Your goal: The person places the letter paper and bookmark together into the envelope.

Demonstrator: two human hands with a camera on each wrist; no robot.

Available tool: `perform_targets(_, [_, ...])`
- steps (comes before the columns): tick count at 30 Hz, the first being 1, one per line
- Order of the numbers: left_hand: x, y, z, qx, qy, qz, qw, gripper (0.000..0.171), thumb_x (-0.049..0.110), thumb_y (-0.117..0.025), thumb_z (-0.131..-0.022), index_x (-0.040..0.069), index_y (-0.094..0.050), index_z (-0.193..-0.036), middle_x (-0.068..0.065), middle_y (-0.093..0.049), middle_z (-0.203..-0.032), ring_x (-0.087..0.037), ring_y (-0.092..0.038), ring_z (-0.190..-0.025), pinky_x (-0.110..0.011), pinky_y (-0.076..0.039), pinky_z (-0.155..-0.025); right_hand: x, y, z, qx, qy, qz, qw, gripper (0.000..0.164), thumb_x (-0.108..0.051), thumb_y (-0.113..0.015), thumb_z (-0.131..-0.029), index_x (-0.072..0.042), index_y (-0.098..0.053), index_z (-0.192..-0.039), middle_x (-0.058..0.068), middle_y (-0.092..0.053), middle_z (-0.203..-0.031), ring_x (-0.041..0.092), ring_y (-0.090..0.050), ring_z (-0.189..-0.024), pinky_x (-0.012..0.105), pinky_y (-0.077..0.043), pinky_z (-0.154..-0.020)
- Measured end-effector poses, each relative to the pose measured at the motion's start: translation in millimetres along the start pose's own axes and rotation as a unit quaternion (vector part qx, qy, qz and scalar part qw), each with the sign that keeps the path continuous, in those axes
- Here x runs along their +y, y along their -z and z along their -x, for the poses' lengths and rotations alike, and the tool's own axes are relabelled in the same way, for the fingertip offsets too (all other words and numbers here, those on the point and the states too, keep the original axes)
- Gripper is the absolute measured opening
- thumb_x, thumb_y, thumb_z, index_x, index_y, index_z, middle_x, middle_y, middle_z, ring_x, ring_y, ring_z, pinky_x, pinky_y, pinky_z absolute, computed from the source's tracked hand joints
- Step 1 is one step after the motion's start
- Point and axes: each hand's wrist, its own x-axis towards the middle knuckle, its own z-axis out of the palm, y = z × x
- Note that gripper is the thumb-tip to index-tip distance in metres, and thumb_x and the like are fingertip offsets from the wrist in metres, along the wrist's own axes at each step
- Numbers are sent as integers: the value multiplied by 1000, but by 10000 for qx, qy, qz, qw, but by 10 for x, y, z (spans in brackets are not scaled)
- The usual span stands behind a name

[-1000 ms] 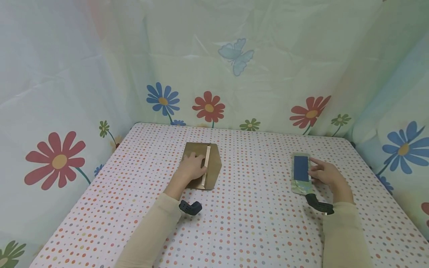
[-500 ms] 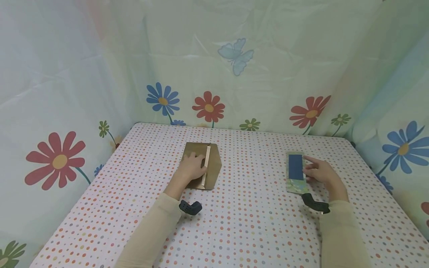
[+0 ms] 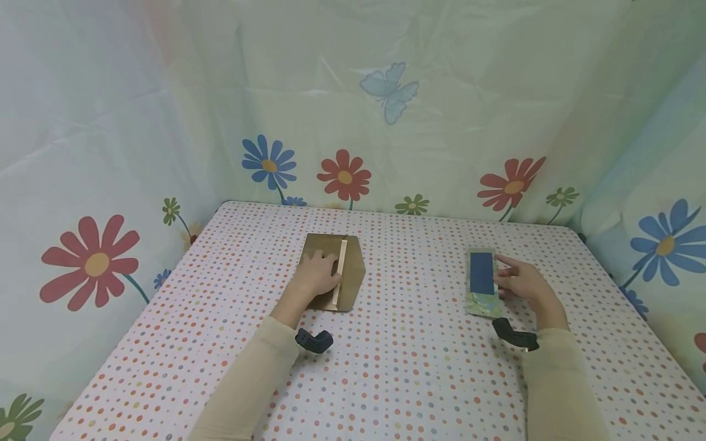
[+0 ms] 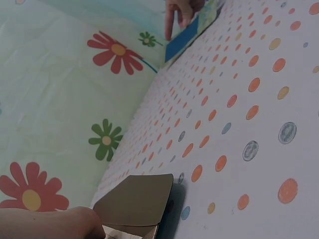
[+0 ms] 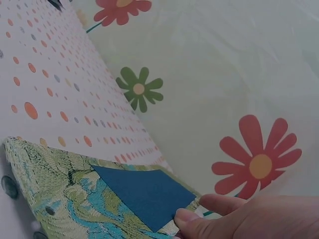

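My left hand [image 3: 318, 274] rests on a flat brown-gold box [image 3: 347, 300], fingers spread over its left part and thumb beside a pale raised strip [image 3: 339, 269]. The box's pointed flap [image 4: 137, 196] extends to the right and shows in the left wrist view. On the right, my right hand [image 3: 526, 285] pinches the right edge of a flat green patterned piece [image 3: 483, 304]. A plain blue panel [image 5: 149, 195] lies on its face. The right wrist view shows a woven-looking green, cream and turquoise pattern, with the thumb [image 5: 192, 221] at the panel's corner.
A dotted cloth [image 3: 408, 367] covers the table. Flower-printed curtains [image 3: 447, 92] stand behind it and at both sides. Each wrist wears a black camera mount, one at the left cuff [image 3: 314, 341] and one at the right cuff [image 3: 515, 335].
My right hand has slid the green patterned piece a little to the left across the table. The left hand and the brown-gold box have stayed in place.
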Motion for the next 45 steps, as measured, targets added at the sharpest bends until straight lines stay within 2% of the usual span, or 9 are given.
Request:
perform_targets(17, [3,0,0,25,38,-39,10000,53,38,-52,-93,18,-45,-142,-17,-41,-145,-52,-34,-132,-59,-40,-103,-70,-16,16,-90,150,-229,9996,68,-9,-52,-96,-8,-13,-153,30,-42,-129,7,-58,-78,24,-55,-67])
perform_targets(37, [-2,-14,-22,-1,24,-12,10000,53,37,-50,-94,17,-45,-142,-18,-40,-145,-52,-34,-132,-60,-40,-102,-192,-85,41,-225,327,-287,9988,68,-7,-51,-96,-6,-14,-152,25,-46,-120,6,-58,-80,24,-56,-69])
perform_targets(45, [-2,-11,-16,-6,55,3,10000,53,37,-50,-94,17,-45,-142,-18,-40,-145,-52,-34,-132,-60,-39,-102,-206,-96,30,-184,256,-379,9988,68,-5,-51,-96,-5,-13,-152,17,-48,-112,5,-57,-78,24,-56,-67])
